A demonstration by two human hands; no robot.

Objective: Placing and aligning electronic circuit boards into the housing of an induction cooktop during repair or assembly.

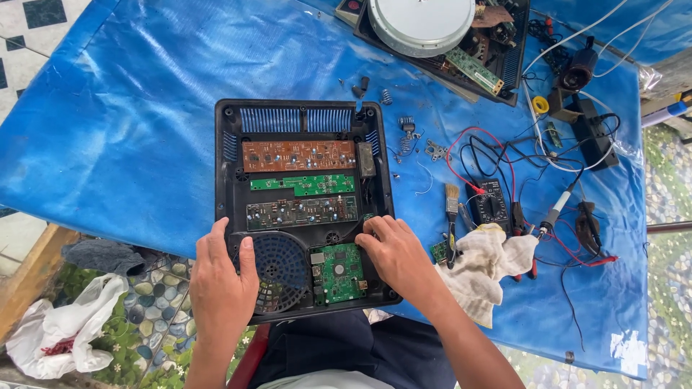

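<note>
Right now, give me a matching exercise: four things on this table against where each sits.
Things:
1. brown circuit board
2. round fan grille
3. white rag
4. multimeter

Places:
A. under the left hand, in the near left corner of the black housing
B. on the blue sheet, just beyond the rag
C. just below the vents at the housing's far end
D. right of the right hand, beside the brush

Pairs: 1-C, 2-A, 3-D, 4-B

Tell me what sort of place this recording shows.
Probably an informal outdoor electronics repair bench: a blue tarp covers the table, an opened black appliance housing with circuit boards lies under both hands, and a multimeter and soldering iron lie alongside.
</note>
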